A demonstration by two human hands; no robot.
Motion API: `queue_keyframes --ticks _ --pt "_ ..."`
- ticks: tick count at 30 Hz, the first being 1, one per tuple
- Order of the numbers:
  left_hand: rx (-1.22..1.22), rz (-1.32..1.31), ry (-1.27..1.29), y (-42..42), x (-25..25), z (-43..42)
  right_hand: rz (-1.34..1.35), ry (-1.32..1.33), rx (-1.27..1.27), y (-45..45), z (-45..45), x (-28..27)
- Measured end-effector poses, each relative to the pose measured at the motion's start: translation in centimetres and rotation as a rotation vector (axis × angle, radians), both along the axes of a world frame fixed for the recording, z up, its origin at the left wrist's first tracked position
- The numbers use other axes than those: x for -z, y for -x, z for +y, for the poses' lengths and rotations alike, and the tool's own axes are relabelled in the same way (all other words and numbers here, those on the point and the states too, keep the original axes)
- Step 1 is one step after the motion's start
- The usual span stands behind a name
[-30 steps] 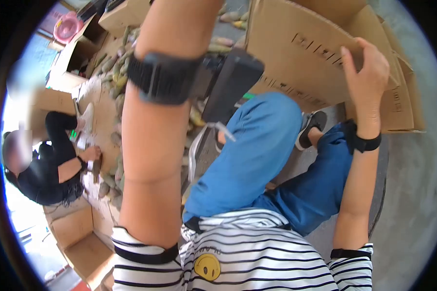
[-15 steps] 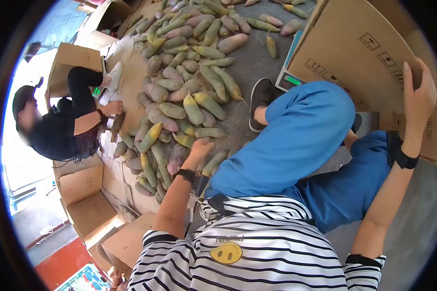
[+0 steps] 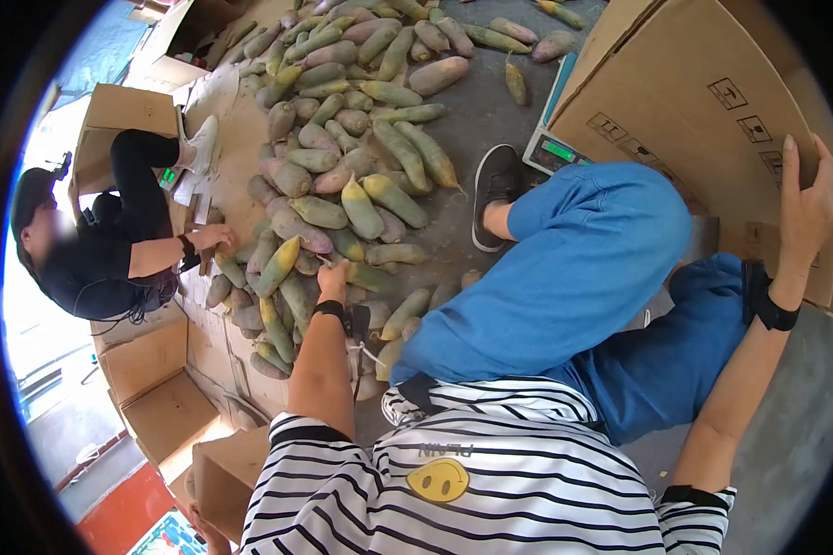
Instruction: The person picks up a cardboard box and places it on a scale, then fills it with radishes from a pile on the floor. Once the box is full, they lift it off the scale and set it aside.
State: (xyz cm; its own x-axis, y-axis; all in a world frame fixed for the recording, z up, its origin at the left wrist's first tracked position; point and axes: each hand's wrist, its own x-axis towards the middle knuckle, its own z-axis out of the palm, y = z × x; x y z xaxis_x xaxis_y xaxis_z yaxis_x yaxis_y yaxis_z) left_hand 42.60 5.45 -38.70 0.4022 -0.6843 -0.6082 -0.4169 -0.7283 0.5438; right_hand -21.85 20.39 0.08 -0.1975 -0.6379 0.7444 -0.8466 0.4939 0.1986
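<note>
My left hand (image 3: 332, 279) is in the near part of a big heap of radishes, its fingers curled against a green radish (image 3: 372, 278). The grip is partly hidden by the back of the hand. Close by lie a yellow-tipped radish (image 3: 279, 267) and a pinkish radish (image 3: 300, 230). On the right, my right hand (image 3: 811, 203) grips the edge of a large cardboard box (image 3: 685, 102), with one finger extended along its printed side. The box is tilted on a scale (image 3: 551, 153) with a lit green display.
Across the heap sits a co-worker (image 3: 88, 250), one hand (image 3: 212, 238) at the radishes' edge. Another cardboard box (image 3: 125, 120) stands by that person. Open boxes (image 3: 171, 412) line the lower left. My blue-trousered knee (image 3: 639, 199) is between the heap and the large box.
My left hand has moved left and slightly away from me within the heap, its fingers now against a radish. The co-worker's hand has shifted slightly. My right hand stays on the box edge.
</note>
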Motion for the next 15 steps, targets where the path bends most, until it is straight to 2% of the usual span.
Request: queue_keyframes --ticks 2,4,5,6,7,8,10,11,12,13,14,15 --pt "-0.023 0.038 0.021 1.2 0.1 0.9 -0.005 -0.008 0.005 0.0 0.0 0.0" --pt "0.101 0.004 0.104 1.8 0.3 1.3 -0.024 0.006 -0.015 -0.2 0.0 0.0" --pt "0.133 -0.154 0.147 2.4 0.4 2.0 -0.041 0.022 -0.038 -0.4 -0.1 0.0" --pt "0.153 -0.137 0.207 2.0 1.3 2.6 -0.033 0.029 -0.019 -0.6 -0.1 -0.1" --pt "0.258 -0.127 0.329 5.1 -3.9 3.9 -0.019 0.027 -0.043 -0.8 -0.1 -0.2" --pt "0.301 -0.131 0.413 4.9 -3.1 4.4 -0.002 0.024 -0.059 -1.0 -0.1 -0.3" --pt "0.436 -0.238 0.488 6.7 -5.7 4.9 0.032 0.046 -0.078 -1.2 -0.3 -0.1" --pt "0.39 -0.104 0.517 5.9 -4.0 4.4 0.031 0.072 -0.086 -1.4 -0.3 -0.2" --pt "0.354 0.104 0.626 9.8 -9.6 4.8 0.026 0.095 -0.098 -1.5 -0.3 -0.1" --pt "0.452 0.004 0.661 9.7 -10.3 3.4 0.039 0.093 -0.072 -1.3 -0.2 -0.1" --pt "0.475 -0.026 0.711 12.4 -14.7 2.5 0.034 0.108 -0.117 -1.0 -0.2 0.0" --pt "0.368 0.271 0.741 13.8 -16.0 1.0 0.024 0.127 -0.169 -1.0 -0.1 0.1"
